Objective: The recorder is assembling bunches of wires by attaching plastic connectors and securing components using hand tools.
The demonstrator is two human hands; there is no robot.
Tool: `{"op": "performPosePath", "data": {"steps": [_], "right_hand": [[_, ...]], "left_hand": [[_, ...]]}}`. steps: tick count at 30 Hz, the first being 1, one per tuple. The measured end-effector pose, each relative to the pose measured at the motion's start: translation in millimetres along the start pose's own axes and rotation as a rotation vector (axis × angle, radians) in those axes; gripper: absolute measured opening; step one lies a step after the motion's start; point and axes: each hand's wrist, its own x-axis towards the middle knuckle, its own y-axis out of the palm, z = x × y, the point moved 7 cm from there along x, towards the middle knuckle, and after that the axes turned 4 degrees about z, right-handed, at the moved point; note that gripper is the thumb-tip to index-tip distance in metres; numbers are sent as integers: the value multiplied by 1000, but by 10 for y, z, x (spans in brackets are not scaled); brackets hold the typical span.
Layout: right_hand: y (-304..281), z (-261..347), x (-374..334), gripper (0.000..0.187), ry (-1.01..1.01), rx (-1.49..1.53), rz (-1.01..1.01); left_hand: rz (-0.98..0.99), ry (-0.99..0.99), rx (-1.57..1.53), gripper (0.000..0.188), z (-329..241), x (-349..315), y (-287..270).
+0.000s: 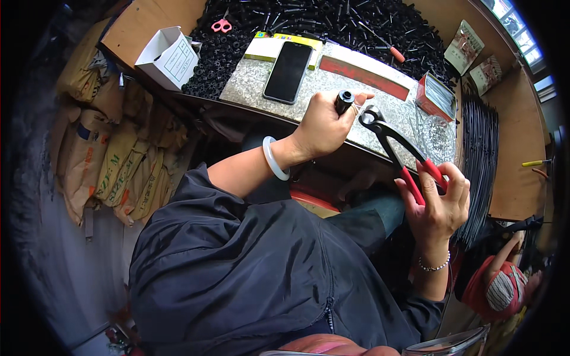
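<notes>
My left hand (320,127) is closed around a short black hollow cylinder (344,102), its open end facing up. A thin pale strand shows by its fingertips. My right hand (439,204) grips end-cutting pincers (373,117) by their red handles, which are spread apart. The pincers' rounded head is just right of my left fingertips, near the strand; whether the jaws touch it I cannot tell. Beneath both hands is the front edge of a speckled stone slab (244,83). A black phone (289,71) lies on the slab, beyond my left hand.
Loose black parts (332,18) heap behind the slab, with pink-handled scissors (221,25) and an orange-handled tool (397,54). A white carton (172,59) stands left, a red box of thin pins (438,98) right. Black rods (481,142) line the right side. Another person (502,288) is at lower right.
</notes>
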Motion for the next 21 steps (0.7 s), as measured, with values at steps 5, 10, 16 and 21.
{"op": "performPosePath", "data": {"steps": [5, 10, 16, 21], "right_hand": [[-32, 89, 2, 26, -55, -32, 1], [87, 108, -89, 28, -127, 204, 110], [659, 507, -704, 56, 625, 2236, 1329], [458, 229, -296, 60, 83, 820, 290]], "left_hand": [[-19, 169, 27, 24, -44, 8, 32], [58, 56, 19, 25, -58, -56, 9], [158, 81, -73, 36, -203, -126, 133], [111, 160, -25, 35, -122, -177, 106]]}}
